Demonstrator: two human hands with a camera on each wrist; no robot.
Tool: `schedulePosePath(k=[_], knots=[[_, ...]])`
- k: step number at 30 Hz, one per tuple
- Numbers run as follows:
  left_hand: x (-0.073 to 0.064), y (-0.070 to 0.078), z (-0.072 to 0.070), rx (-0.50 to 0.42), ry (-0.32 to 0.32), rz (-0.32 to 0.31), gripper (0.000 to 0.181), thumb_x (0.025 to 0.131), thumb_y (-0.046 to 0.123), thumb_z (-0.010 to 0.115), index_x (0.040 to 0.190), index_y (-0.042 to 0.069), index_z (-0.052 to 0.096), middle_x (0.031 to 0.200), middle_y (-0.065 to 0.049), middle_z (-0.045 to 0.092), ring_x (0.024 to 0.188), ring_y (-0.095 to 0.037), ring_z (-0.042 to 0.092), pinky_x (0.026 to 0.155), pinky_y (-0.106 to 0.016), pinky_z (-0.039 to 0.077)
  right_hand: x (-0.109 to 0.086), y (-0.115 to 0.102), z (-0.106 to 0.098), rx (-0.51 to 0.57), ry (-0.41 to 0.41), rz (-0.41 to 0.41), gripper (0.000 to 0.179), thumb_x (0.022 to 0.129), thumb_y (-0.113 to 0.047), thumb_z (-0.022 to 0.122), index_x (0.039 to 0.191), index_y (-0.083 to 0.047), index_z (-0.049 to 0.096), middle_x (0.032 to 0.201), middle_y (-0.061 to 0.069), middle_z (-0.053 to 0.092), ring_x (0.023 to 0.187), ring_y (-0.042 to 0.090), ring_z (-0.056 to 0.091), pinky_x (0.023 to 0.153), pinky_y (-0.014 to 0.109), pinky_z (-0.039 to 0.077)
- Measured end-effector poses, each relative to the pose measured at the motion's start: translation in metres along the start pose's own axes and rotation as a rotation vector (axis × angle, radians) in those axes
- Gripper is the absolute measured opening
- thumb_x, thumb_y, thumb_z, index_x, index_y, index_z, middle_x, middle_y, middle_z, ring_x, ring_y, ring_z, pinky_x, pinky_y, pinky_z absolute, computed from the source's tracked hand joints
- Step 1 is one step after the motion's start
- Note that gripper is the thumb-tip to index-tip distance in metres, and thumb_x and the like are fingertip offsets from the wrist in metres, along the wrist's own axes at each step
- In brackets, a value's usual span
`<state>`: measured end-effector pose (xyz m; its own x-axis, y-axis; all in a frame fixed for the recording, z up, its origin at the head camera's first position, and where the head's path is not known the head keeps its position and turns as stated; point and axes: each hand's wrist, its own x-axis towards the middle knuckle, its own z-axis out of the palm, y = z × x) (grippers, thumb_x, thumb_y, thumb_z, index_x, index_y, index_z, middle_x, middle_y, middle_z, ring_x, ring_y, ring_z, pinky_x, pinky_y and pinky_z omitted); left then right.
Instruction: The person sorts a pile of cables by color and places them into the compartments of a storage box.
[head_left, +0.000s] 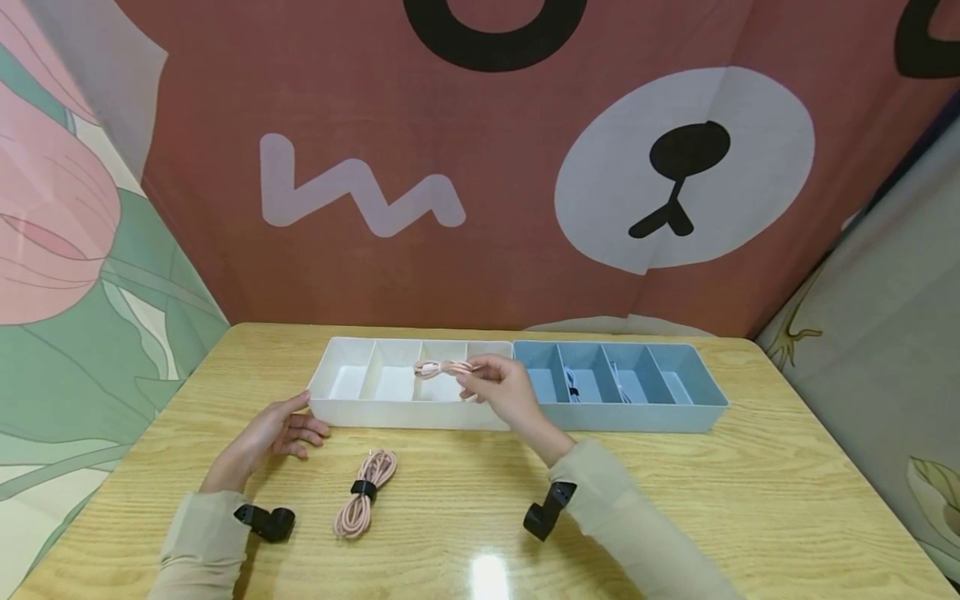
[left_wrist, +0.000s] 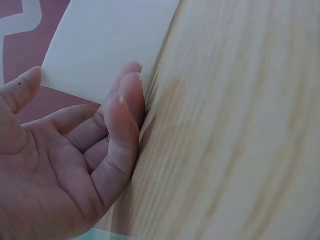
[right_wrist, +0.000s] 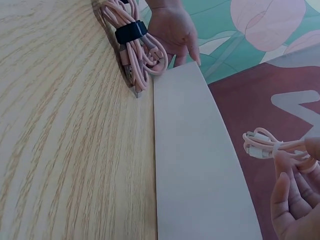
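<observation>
Between thumb and fingers, my right hand [head_left: 504, 388] pinches a small bundled pink charging cable [head_left: 433, 368] over the white divided box [head_left: 405, 414]. White connectors and a white tie show on this cable [right_wrist: 262, 145] in the right wrist view. My left hand [head_left: 272, 435] is at the white box's front left corner, thumb tip at the top edge and the other fingers loosely bent along the wall. A larger pink cable bundle [head_left: 351, 518] with a black strap lies on the wooden table in front of the white box.
A blue divided box [head_left: 630, 419] stands end to end with the white one, on its right. Thin cables [head_left: 573, 385] lie in two of its middle compartments. Behind the wooden table [head_left: 450, 508] hangs a reddish-brown printed cloth [head_left: 510, 167].
</observation>
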<state>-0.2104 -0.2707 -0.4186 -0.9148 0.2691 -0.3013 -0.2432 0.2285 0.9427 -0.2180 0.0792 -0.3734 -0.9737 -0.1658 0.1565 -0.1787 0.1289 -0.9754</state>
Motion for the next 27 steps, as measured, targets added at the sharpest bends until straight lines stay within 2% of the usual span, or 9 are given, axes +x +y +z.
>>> schedulePosePath(k=[7,11,16,20,24,27], knots=[[0.000,0.000,0.001,0.000,0.002,-0.002,0.054,0.100,0.043,0.029,0.104,-0.005,0.054,0.084,-0.001,0.066,0.073,-0.013,0.062,0.061,-0.028,0.051,0.009,0.007,0.009,0.015,0.114,0.051,0.024,0.081,-0.009,0.070,0.102,0.002,0.065,0.083,0.012,0.068,0.064,0.016,0.065,0.053,0.029,0.050],[0.000,0.000,0.001,0.006,-0.003,0.001,0.054,0.100,0.043,0.030,0.104,-0.005,0.054,0.084,-0.001,0.066,0.074,-0.013,0.062,0.062,-0.028,0.051,0.014,0.009,0.014,0.008,0.144,0.072,0.025,0.081,-0.008,0.070,0.103,0.001,0.066,0.084,0.013,0.068,0.062,0.014,0.065,0.050,0.027,0.049],[0.000,0.000,0.001,0.009,0.001,0.000,0.054,0.099,0.043,0.030,0.103,-0.004,0.054,0.084,-0.001,0.066,0.074,-0.013,0.062,0.062,-0.028,0.051,0.018,0.010,0.016,-0.039,0.100,0.093,0.031,0.081,-0.003,0.068,0.112,0.000,0.064,0.090,0.016,0.068,0.065,0.015,0.065,0.050,0.024,0.049],[0.000,0.000,0.001,0.007,0.004,-0.002,0.056,0.100,0.043,0.029,0.104,-0.006,0.054,0.083,0.000,0.067,0.073,-0.012,0.062,0.061,-0.028,0.051,0.020,0.011,0.015,-0.066,0.057,0.130,0.037,0.081,0.000,0.065,0.119,0.000,0.060,0.097,0.017,0.067,0.069,0.016,0.066,0.057,0.030,0.052],[0.000,0.001,0.000,0.001,0.003,-0.007,0.056,0.100,0.043,0.029,0.104,-0.006,0.055,0.083,0.000,0.067,0.073,-0.012,0.062,0.061,-0.028,0.051,0.021,0.011,0.014,-0.052,0.047,0.156,0.039,0.081,0.002,0.065,0.119,0.001,0.060,0.100,0.019,0.066,0.070,0.013,0.064,0.063,0.036,0.053],[0.000,0.001,0.000,-0.010,-0.001,-0.012,0.053,0.100,0.043,0.030,0.101,-0.003,0.055,0.084,0.000,0.067,0.073,-0.012,0.062,0.062,-0.028,0.051,0.020,0.011,0.013,-0.033,0.042,0.156,0.040,0.080,0.003,0.065,0.119,0.001,0.059,0.102,0.020,0.065,0.071,0.013,0.064,0.063,0.036,0.053]])
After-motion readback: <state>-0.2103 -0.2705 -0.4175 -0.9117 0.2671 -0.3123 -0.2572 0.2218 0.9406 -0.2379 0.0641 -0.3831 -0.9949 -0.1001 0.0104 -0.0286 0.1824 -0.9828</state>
